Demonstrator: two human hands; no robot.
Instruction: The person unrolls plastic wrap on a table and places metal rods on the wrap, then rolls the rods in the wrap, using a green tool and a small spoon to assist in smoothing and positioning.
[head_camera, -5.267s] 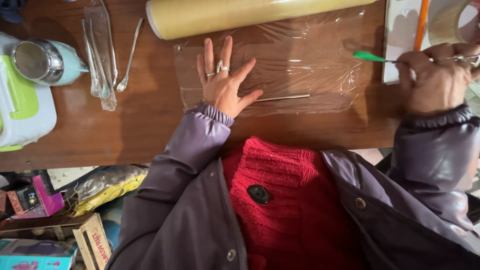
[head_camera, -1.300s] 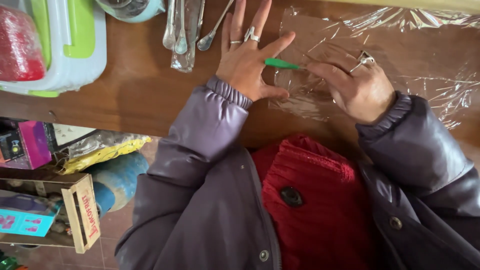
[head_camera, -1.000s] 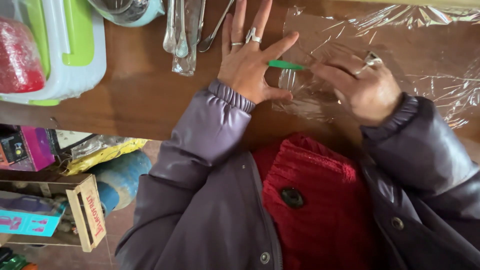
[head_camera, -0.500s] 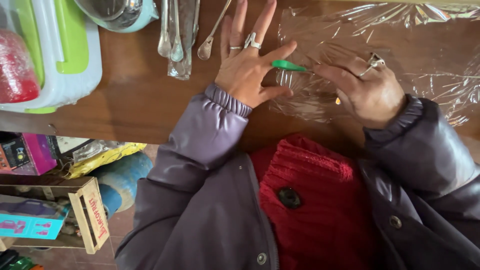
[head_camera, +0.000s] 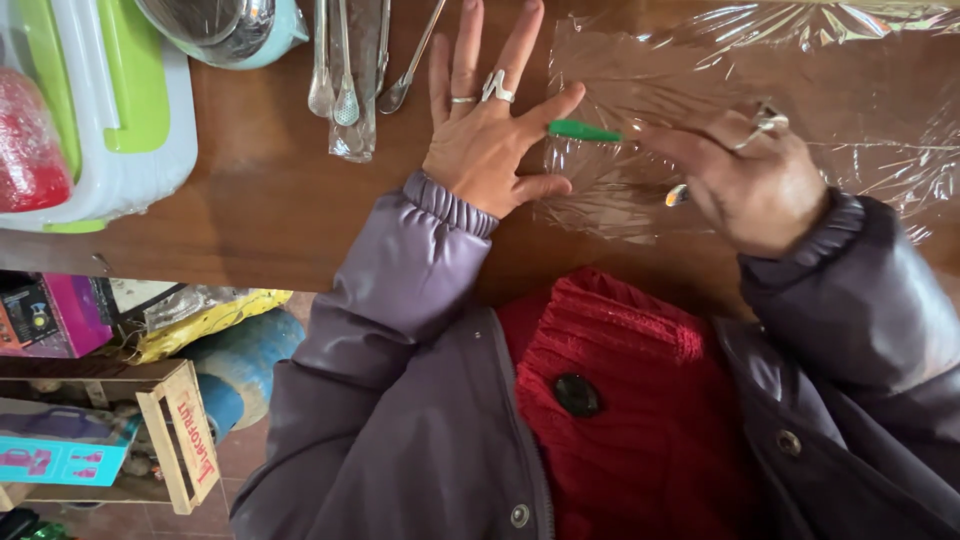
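The left hand (head_camera: 487, 140) lay flat and open on the brown wooden table (head_camera: 260, 200), fingers spread and grasping nothing, its thumb pressed at the left edge of the crinkled clear plastic film sheet (head_camera: 740, 90), seemingly to keep the sheet from sliding. The right hand (head_camera: 745, 175) rested palm-down on top of the film with fingers loosely curled; its fingertips met the slim green-tipped tool (head_camera: 583, 131), though whether it actually gripped the tool could not be told. The tool lay on the film between the two hands, pointing towards the left thumb. Farther left, well apart, a bundle of metal spoons in a clear wrapper (head_camera: 345, 80) and a white and green plastic lunch box (head_camera: 110, 110) sat on the table.
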